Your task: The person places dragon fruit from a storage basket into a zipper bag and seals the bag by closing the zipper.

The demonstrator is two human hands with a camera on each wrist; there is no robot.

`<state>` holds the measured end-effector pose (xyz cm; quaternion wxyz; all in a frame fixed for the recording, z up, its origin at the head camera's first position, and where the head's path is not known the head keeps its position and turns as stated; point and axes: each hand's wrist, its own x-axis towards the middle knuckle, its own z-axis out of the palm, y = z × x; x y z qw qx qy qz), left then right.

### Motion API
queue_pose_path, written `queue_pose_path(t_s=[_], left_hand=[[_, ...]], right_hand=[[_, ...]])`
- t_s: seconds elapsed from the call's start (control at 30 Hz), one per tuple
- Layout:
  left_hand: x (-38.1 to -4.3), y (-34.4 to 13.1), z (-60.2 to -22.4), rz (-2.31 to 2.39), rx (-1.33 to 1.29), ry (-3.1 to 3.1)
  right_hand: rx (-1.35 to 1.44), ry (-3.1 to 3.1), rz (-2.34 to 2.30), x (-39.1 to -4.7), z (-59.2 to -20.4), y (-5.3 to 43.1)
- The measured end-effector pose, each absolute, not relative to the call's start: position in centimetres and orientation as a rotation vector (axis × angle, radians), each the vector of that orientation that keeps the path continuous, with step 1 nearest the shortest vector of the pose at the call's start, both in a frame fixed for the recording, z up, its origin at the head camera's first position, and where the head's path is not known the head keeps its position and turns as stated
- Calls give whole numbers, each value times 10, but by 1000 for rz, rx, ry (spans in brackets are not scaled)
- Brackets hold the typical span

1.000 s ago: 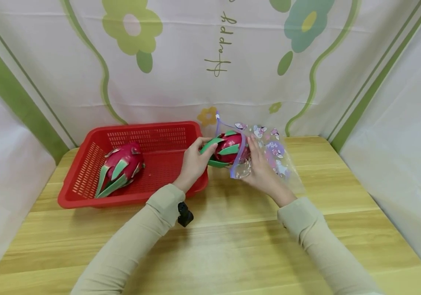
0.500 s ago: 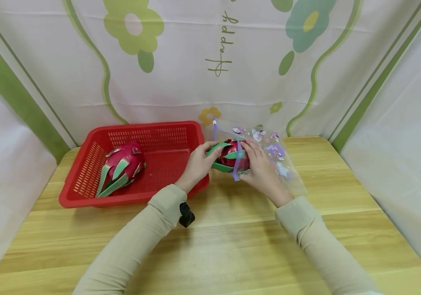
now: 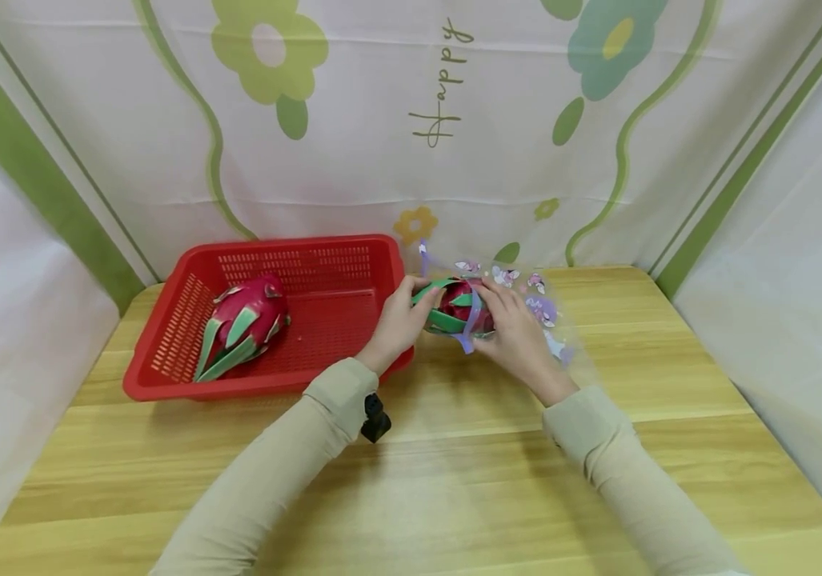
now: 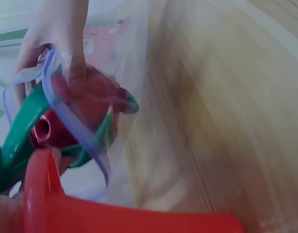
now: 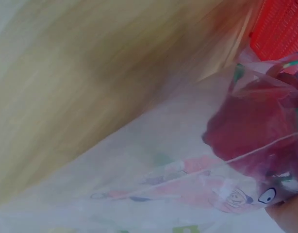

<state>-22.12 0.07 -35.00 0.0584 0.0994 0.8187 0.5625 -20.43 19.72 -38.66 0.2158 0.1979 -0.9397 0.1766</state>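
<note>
In the head view my left hand grips the green-leaved end of a dragon fruit, the thumb on top. The fruit's red rounded end lies inside a clear printed zip bag with a purple edge across its mouth; the green end sticks out. My right hand holds the fruit's other end through the bag, fingers over the top. Through the film, the red body shows in the right wrist view. The left wrist view shows the purple zip strip crossing the fruit. My right fingers' undersides are hidden in the head view.
A red plastic basket stands left of my hands, close to the left one. In its left half lies a second dragon fruit. Behind the wooden table hangs a flower-printed white cloth.
The dragon fruit has gone a little farther right and lower, deeper into the bag. My right fingers have come over it at the bag's mouth. The left hand keeps its grip and follows.
</note>
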Motion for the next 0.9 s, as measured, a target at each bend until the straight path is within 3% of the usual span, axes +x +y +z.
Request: queue_pose_path(t_s=[0.9], left_hand=[[-230,22,-352,1631,159,2626]], right_hand=[[455,-2640,578,-207,-392,195]])
